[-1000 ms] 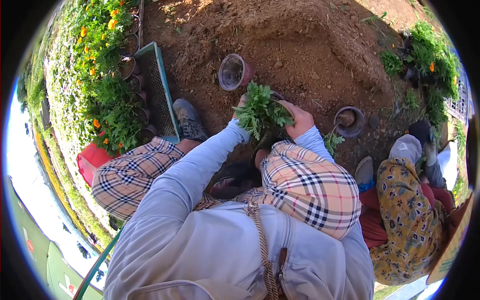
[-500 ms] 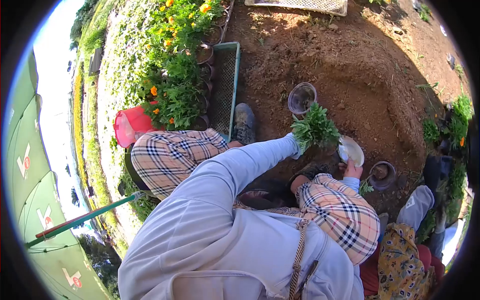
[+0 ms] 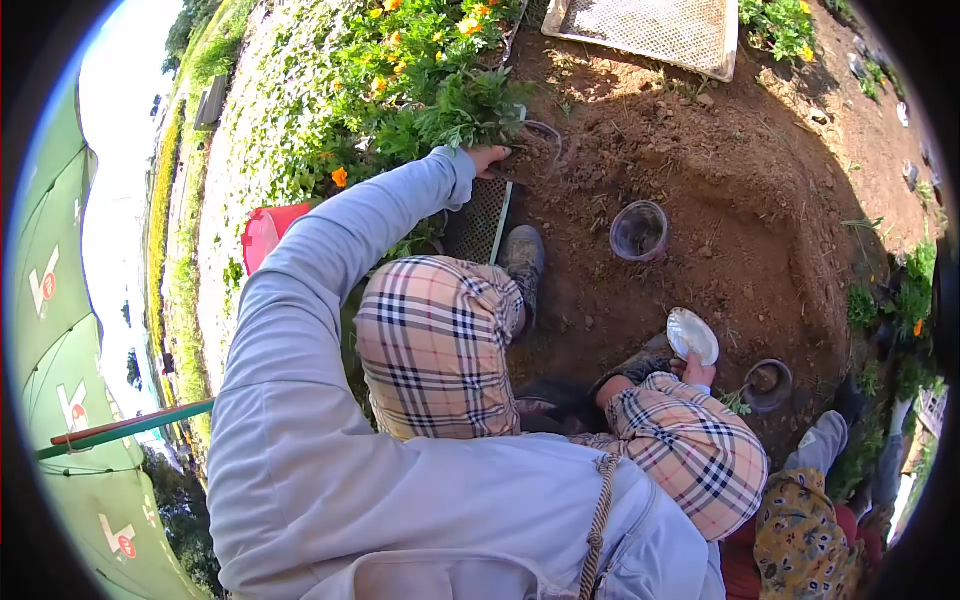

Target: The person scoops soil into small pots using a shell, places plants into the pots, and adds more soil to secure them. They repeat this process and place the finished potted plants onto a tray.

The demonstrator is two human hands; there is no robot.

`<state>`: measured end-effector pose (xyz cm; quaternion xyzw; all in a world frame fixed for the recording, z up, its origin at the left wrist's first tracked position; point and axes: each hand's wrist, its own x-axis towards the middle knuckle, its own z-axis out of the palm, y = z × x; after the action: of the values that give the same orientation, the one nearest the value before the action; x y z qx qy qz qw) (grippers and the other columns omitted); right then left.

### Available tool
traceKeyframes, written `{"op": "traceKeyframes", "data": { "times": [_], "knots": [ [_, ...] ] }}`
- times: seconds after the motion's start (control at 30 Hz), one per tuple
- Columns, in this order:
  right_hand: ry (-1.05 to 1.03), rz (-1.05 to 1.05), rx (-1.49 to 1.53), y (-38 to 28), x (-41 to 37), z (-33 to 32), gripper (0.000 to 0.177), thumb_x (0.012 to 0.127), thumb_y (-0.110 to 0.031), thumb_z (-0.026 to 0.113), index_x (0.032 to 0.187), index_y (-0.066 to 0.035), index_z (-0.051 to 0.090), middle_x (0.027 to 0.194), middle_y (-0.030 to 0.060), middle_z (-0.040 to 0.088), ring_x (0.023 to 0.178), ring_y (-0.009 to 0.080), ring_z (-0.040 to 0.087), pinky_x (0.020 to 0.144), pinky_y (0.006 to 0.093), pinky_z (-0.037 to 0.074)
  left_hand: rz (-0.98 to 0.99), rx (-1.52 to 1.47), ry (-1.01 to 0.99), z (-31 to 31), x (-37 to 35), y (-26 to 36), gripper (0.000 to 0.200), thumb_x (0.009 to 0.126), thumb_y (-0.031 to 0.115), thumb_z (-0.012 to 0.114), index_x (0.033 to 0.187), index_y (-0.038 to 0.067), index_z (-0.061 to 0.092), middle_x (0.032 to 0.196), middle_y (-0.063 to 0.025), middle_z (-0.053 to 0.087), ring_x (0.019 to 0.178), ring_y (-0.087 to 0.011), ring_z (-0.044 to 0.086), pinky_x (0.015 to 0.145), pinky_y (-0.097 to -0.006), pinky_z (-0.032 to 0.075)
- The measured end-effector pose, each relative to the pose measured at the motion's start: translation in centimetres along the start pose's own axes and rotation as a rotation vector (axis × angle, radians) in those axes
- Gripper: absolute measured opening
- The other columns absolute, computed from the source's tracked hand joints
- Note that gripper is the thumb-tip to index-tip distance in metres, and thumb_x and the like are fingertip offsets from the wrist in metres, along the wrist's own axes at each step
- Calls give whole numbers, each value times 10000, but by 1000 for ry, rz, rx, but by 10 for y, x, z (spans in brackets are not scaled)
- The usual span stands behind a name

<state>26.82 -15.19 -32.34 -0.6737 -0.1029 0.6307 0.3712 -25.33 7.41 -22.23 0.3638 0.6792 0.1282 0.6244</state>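
Note:
My left hand (image 3: 486, 160) is stretched far out to the upper left, closed round a potted leafy plant (image 3: 470, 108) above the crate (image 3: 478, 222). The plant's clear pot (image 3: 541, 146) shows to the right of the fingers. My right hand (image 3: 693, 370) grips a whitish shallow dish (image 3: 692, 337) by its lower edge, near my right knee. An empty-looking clear pot (image 3: 638, 231) sits on the soil between the hands. Another clear pot (image 3: 768, 386) with something brown in it is just right of my right hand, beside a small green sprig (image 3: 735, 402).
Orange-flowered plants (image 3: 430, 60) line the upper left, with a red bucket (image 3: 268, 232) below them. A pale mesh tray (image 3: 645, 32) lies at the top. A co-worker in patterned cloth (image 3: 805, 530) is at the lower right. A green pole (image 3: 140, 425) juts in from the left.
My left hand has carried the leafy plant from the middle up and left to the crate. My right hand keeps the dish, now tilted differently. The view has shifted.

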Motion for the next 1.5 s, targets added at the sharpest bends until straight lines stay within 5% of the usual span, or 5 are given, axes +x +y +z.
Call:
{"op": "traceKeyframes", "data": {
  "times": [0.43, 0.83, 1.07, 1.33, 1.5],
  "knots": [
    [56, -80, -109, -37, -27, 0, 282, 749, -106, 485, 987, 43, 460, 769, 124, 581, 508, 190, 566, 403, 258, 453, -18, -766, 620, -27, 95, -24, 430, 729, 264, 587, 1110, 145, 428, 1125, -39, 438, 1009, -197, 437, 738, -338, 457],
    [96, -87, -117, -42, -20, 12, 287, 734, -98, 483, 987, 35, 465, 780, 108, 577, 480, 166, 539, 397, 250, 425, -146, -114, 447, -42, 60, -9, 618, 700, 487, 544, 1203, 183, 353, 1240, -19, 347, 1113, -204, 344, 839, -329, 376],
    [75, -80, -139, -41, -21, 14, 280, 752, -95, 486, 1001, 32, 463, 800, 113, 575, 490, 170, 542, 402, 246, 424, -444, 369, 862, -38, 64, -7, 767, 616, 547, 588, 1071, -54, 446, 1020, -181, 510, 803, -255, 541, 741, -330, 426],
    [80, -88, -149, -36, -20, 8, 259, 744, -108, 504, 962, 31, 483, 770, 115, 582, 509, 174, 557, 420, 254, 445, -177, -232, 809, -23, 42, -23, 523, 627, 498, 621, 842, 25, 566, 645, -52, 539, 515, -122, 508, 444, -227, 424],
    [56, -85, -135, -35, -19, 9, 260, 757, -98, 480, 984, 27, 467, 765, 110, 576, 489, 164, 543, 401, 242, 420, 249, 555, 737, 27, 10, -26, 256, 710, 285, 578, 829, 61, 548, 656, -79, 550, 658, -238, 554, 585, -340, 445]
  ]
}}
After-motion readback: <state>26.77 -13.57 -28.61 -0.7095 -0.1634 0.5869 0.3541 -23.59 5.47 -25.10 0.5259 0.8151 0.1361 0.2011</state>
